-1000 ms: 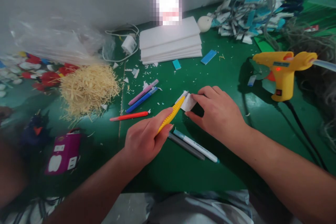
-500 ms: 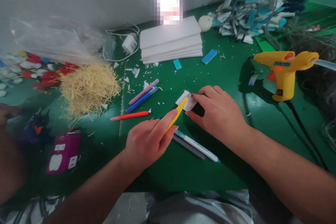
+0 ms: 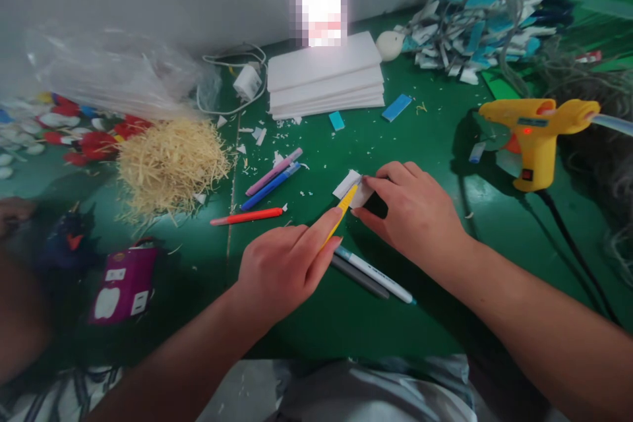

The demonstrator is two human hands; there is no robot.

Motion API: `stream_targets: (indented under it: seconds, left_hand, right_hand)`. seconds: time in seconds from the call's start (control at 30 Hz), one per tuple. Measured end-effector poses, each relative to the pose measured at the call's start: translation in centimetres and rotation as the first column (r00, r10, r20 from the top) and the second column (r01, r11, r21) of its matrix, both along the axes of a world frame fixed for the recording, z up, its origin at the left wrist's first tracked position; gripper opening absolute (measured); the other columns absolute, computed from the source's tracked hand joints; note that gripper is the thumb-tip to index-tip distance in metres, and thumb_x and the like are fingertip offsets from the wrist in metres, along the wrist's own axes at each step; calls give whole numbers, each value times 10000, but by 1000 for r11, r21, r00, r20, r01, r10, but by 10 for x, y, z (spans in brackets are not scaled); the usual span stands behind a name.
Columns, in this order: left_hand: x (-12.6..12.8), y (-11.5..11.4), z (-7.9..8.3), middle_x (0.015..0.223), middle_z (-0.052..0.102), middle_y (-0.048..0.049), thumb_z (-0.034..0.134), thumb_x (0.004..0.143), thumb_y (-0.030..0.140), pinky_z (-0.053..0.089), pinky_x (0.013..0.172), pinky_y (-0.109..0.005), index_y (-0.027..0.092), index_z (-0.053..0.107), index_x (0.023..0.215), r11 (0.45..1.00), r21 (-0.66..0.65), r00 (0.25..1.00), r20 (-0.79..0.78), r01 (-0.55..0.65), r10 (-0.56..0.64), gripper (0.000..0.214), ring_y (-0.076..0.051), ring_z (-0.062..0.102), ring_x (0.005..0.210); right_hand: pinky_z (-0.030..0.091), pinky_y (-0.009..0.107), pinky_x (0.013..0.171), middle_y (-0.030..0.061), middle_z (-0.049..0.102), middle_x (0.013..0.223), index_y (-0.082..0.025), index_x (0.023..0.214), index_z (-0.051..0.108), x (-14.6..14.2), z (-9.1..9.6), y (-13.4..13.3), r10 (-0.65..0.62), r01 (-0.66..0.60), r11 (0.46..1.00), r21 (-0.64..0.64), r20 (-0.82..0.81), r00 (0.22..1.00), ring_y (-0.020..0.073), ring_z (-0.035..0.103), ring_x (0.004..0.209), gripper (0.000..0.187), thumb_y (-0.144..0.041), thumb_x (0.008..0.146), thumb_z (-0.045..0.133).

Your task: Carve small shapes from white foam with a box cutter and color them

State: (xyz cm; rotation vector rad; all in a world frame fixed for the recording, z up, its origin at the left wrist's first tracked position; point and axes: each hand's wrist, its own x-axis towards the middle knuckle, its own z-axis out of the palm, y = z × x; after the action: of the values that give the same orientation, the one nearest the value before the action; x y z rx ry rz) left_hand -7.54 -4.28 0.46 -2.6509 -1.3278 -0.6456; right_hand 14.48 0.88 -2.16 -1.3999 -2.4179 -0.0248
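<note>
My left hand [image 3: 279, 260] is closed around a slim yellow craft knife [image 3: 340, 212], index finger stretched along its handle. The blade end meets a small white piece [image 3: 347, 183], which looks like foam board or thick paper, on the green table. From the other side, the thumb and fingers of my right hand [image 3: 413, 201] pinch that piece at its right edge. Just below the hands lie a white marker with a teal tip [image 3: 378, 275] and a dark grey pen [image 3: 361, 277]. A red pen [image 3: 252, 216], a blue pen [image 3: 271, 186] and a pink pen [image 3: 274, 171] rest to the left.
A yellow glue gun [image 3: 539, 138] with a lit red light stands right, its cord trailing down. White sheets [image 3: 324, 69] are stacked at the back. Straw [image 3: 171, 161], a purple box [image 3: 123, 285] and another person's arm [image 3: 20, 303] are left. White scraps litter the table.
My left hand has shifted slightly right and forward with the craft knife. My right hand stays almost still on the white piece. The whole view has drifted a little.
</note>
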Motion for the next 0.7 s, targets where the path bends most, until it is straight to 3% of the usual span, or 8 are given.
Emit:
stream_targets:
  seconds: [0.27, 0.5, 0.7]
  left_hand:
    - [1, 0, 4, 685, 753, 58, 529, 1062, 240, 470, 517, -240, 242, 637, 1356, 1000, 1, 1000, -9, -24, 24, 313, -116, 662, 514]
    - [2, -1, 9, 610, 721, 67, 513, 1071, 243, 448, 524, -236, 230, 702, 1199, 997, 31, 997, -22, -73, 73, 229, -102, 634, 475]
    - [1, -3, 10, 598, 695, 82, 525, 1066, 234, 448, 524, -257, 219, 670, 1237, 997, 48, 998, -14, -58, 59, 224, -108, 622, 466]
  right_hand:
    - [421, 379, 703, 131, 710, 1038, -165, 1071, 773, 0, 5, 1, -19, 23, 992, -124, 33, 999, 273, 577, 907, 206, -301, 930, 709]
    - [420, 382, 707, 138, 715, 1058, -158, 1069, 780, -2, 7, 1, -36, 40, 989, -139, 34, 999, 279, 589, 930, 207, -291, 926, 712]
    - [434, 385, 704, 137, 722, 1037, -153, 1051, 790, -3, 7, 0, -57, 59, 990, -125, 27, 998, 284, 596, 918, 212, -301, 910, 734]
